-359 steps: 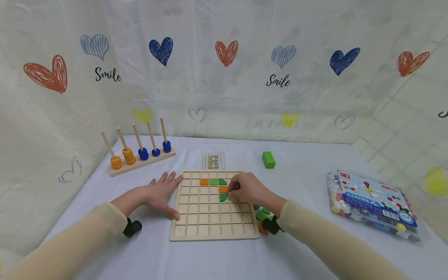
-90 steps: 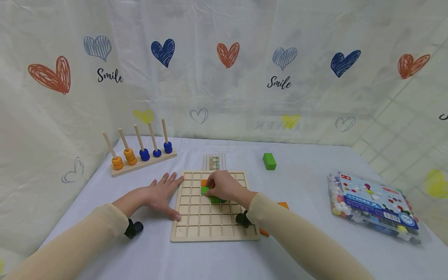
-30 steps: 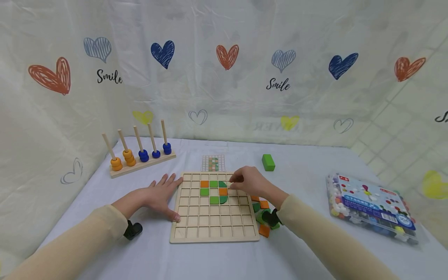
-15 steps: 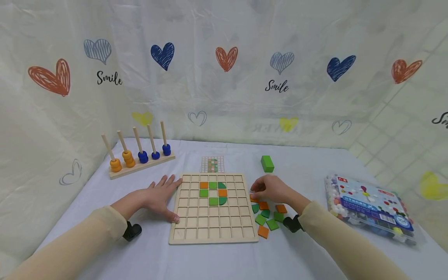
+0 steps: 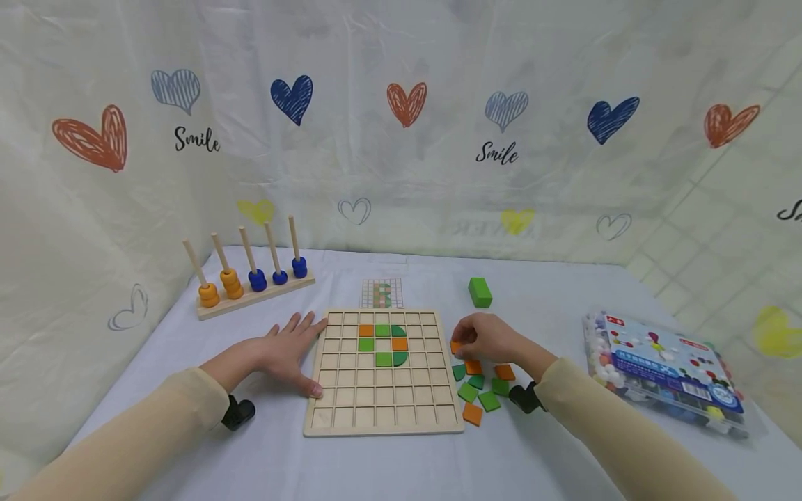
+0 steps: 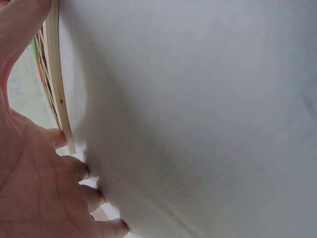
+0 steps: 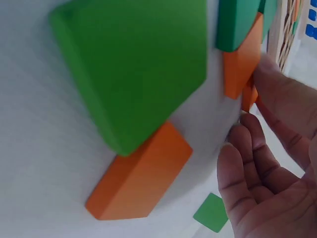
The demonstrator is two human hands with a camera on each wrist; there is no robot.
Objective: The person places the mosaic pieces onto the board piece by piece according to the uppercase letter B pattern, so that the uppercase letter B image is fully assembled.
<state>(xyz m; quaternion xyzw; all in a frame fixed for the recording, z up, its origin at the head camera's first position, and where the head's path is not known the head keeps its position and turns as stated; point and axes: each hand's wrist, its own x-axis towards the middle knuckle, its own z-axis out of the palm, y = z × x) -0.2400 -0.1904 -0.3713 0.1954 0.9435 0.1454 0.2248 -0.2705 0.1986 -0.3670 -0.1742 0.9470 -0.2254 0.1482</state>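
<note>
A wooden grid board point(image 5: 383, 397) lies flat on the table, with orange, green and rounded dark green tiles set in a ring around one bare cell in its upper half. My left hand point(image 5: 283, 353) rests at the board's left edge with fingers spread, thumb on the rim. Just off the board's right edge, my right hand point(image 5: 491, 339) pinches an orange tile point(image 5: 455, 346) between thumb and fingers. In the right wrist view that orange tile point(image 7: 250, 97) is partly hidden by the thumb. Below this hand several loose tiles are scattered, including a green square point(image 5: 489, 401) and an orange square point(image 5: 473, 414).
Behind the board lies a small printed pattern card point(image 5: 382, 293). A green block point(image 5: 480, 292) stands at the back right. Far left is a peg stand with orange and blue beads point(image 5: 257, 281). A clear plastic case of coloured pieces point(image 5: 670, 372) lies at right.
Since the first frame, two green squares have been added to the ring. My right hand has left the board for the loose tiles and taken an orange one. The left hand stays put.
</note>
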